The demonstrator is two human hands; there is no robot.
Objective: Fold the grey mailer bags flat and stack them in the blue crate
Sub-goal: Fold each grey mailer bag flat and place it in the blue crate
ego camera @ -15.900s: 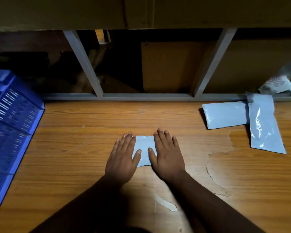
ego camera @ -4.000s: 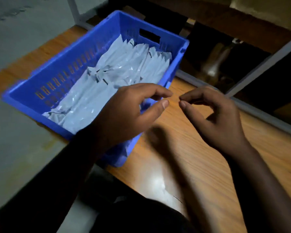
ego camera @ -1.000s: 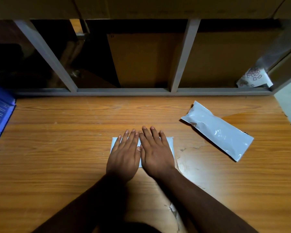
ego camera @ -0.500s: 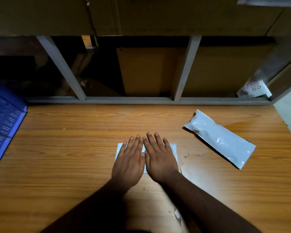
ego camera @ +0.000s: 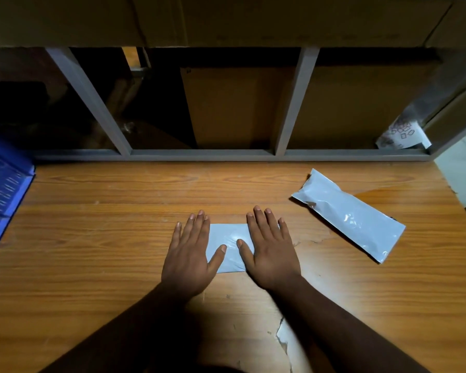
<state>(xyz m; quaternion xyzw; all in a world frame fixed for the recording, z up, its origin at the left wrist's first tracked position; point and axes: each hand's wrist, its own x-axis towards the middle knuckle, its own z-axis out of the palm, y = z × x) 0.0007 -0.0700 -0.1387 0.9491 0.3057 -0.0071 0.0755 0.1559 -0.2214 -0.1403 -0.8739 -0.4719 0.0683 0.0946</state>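
On the wooden table (ego camera: 92,238), the blue plastic crate (ego camera: 3,189) sits at frame left. Both hands have slid apart: left hand (ego camera: 189,254) and right hand (ego camera: 269,251), fingers flat, smoothing the folded grey mailer bag (ego camera: 228,246) at centre; another grey mailer bag (ego camera: 347,214) waits at right.

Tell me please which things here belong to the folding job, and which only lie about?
Belong to the job:
- folded grey bag, pressed flat by left hand and right hand
- unfolded grey bag, waiting on the table
- blue crate, at the left edge

Only lying about:
- printed packet behind the grey frame
- cardboard boxes
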